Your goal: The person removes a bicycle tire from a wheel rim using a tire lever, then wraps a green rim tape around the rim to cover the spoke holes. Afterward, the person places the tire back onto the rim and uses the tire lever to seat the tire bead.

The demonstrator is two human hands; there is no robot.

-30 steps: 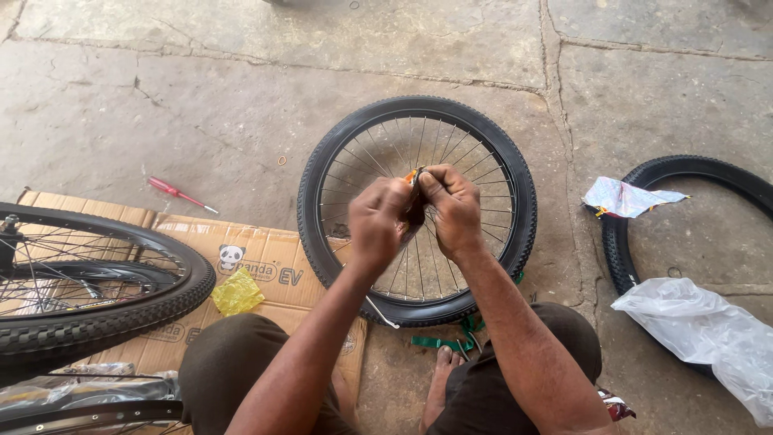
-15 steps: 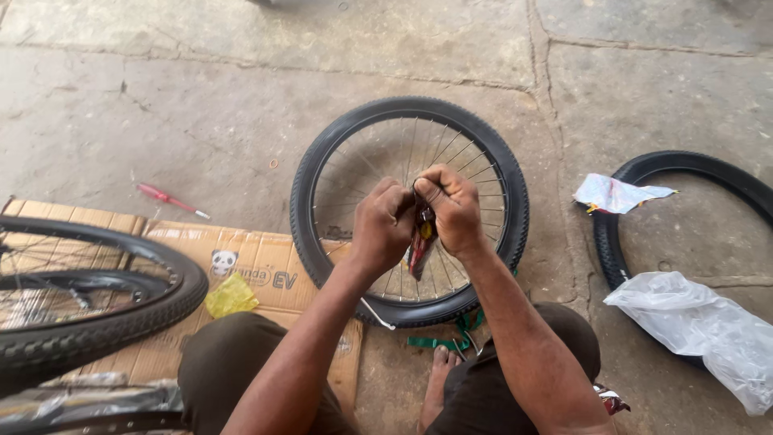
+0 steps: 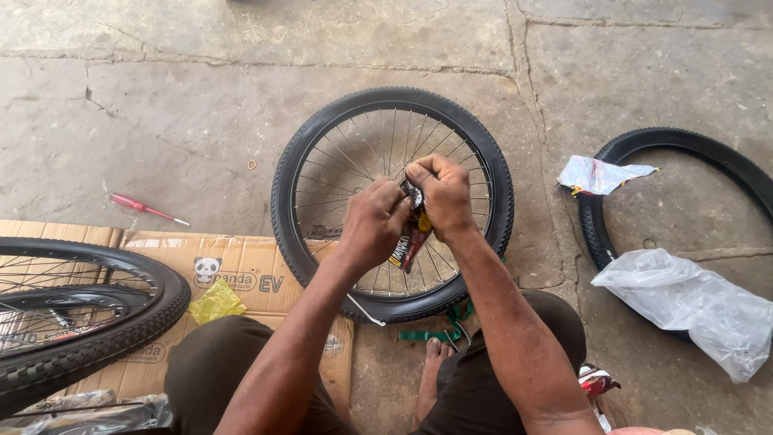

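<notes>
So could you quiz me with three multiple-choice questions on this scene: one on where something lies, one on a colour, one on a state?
1. Where does the screwdriver lie?
A. on the concrete, left of the spoked wheel
B. inside the wheel
C. on the plastic bag

2. What colour is the screwdriver's handle?
A. blue
B. red
C. green

3. What are the left hand and right hand doing?
A. resting empty
B. both holding a small packet
C. gripping the loose tyre

Answers: 1 A, it lies on bare floor beyond the cardboard. 2 B, the handle shows red. 3 B, both pinch the packet over the wheel.
</notes>
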